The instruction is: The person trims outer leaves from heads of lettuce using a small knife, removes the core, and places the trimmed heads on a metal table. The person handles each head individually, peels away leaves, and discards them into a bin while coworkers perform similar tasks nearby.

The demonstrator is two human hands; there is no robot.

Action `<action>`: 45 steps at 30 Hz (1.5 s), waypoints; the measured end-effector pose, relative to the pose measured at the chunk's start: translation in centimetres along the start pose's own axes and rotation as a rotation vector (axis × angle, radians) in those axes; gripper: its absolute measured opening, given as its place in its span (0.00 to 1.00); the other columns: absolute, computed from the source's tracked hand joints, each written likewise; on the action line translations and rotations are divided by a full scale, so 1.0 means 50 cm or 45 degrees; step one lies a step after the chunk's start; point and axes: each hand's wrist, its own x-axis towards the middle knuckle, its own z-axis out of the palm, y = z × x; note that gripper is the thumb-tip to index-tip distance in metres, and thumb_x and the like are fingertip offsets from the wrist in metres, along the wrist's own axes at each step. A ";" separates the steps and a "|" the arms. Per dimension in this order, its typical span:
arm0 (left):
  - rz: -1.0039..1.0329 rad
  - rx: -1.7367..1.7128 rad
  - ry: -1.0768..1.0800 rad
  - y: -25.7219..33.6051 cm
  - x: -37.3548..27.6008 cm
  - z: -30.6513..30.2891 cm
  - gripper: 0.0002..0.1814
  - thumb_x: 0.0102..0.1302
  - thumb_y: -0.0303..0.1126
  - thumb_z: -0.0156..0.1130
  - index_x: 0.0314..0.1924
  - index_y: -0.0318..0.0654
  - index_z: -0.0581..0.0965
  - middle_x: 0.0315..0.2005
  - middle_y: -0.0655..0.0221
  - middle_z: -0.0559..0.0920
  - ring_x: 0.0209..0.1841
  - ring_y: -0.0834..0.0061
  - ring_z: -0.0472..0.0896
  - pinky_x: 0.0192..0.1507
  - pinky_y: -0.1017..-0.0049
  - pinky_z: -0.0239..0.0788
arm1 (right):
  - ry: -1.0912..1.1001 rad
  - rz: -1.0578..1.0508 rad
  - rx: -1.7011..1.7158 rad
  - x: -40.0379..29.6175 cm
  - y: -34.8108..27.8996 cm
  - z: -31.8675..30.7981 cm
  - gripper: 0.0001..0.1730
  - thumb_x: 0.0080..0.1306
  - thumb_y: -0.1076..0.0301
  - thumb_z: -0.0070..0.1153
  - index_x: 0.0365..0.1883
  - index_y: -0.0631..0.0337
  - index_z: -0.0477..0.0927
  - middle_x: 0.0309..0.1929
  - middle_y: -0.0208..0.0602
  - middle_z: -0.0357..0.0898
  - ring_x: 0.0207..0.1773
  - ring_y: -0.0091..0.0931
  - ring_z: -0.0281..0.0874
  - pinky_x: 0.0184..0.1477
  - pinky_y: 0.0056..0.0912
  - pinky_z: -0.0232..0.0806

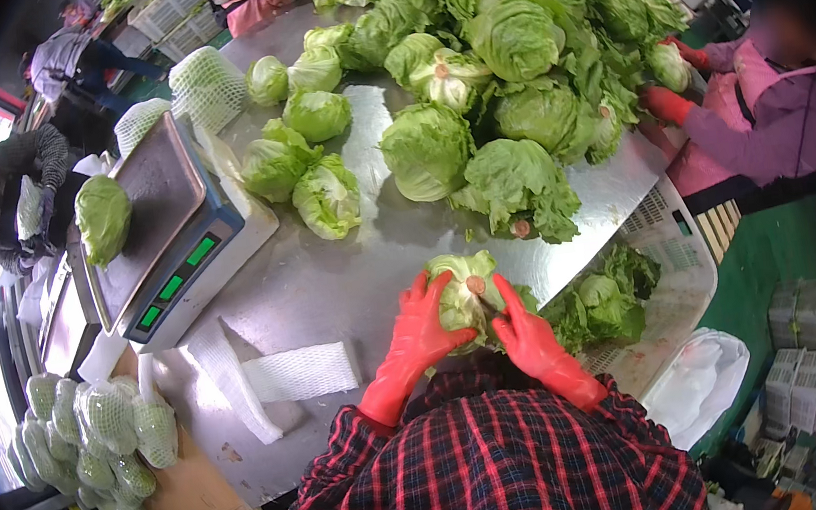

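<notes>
My left hand (420, 327), in a red rubber glove, grips the side of a head of lettuce (463, 290) at the table's near edge. The lettuce's cut stem end faces up. My right hand (531, 328), gloved the same way, is at its other side, holding a thin dark knife (489, 306) against the leaves below the stem. Most of the knife is hidden by the fingers. Just beyond lie a large loose-leaved lettuce (521, 185) and a rounder lettuce head (428, 151).
A lettuce pile (511, 32) covers the metal table's (290, 276) far side. Left are a digital scale (180, 277) bearing one lettuce (103, 218), foam net sleeves (301, 373) and wrapped heads (109, 417). A crate (670, 270) with leaves stands right. Co-workers (745, 99) work around.
</notes>
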 end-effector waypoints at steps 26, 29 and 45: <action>0.163 0.016 0.058 -0.017 -0.033 0.036 0.49 0.38 0.41 0.79 0.64 0.46 0.69 0.66 0.49 0.62 0.62 0.45 0.62 0.63 0.54 0.61 | 0.239 0.600 0.518 0.043 0.143 -0.109 0.34 0.73 0.54 0.45 0.75 0.44 0.52 0.33 0.43 0.80 0.34 0.35 0.78 0.38 0.39 0.70; 0.194 -0.143 0.041 -0.042 -0.034 0.009 0.49 0.39 0.39 0.79 0.64 0.46 0.68 0.69 0.50 0.58 0.68 0.46 0.58 0.66 0.55 0.57 | 0.453 0.261 0.213 0.031 0.134 -0.067 0.36 0.71 0.51 0.51 0.74 0.39 0.53 0.35 0.36 0.79 0.32 0.28 0.74 0.39 0.32 0.70; -0.114 -0.814 -0.076 -0.138 -0.082 -0.033 0.37 0.54 0.44 0.73 0.63 0.46 0.70 0.65 0.53 0.67 0.68 0.52 0.62 0.67 0.61 0.56 | 0.439 0.383 -0.693 0.089 0.354 -0.127 0.09 0.61 0.64 0.55 0.35 0.60 0.77 0.31 0.50 0.79 0.35 0.48 0.76 0.39 0.50 0.68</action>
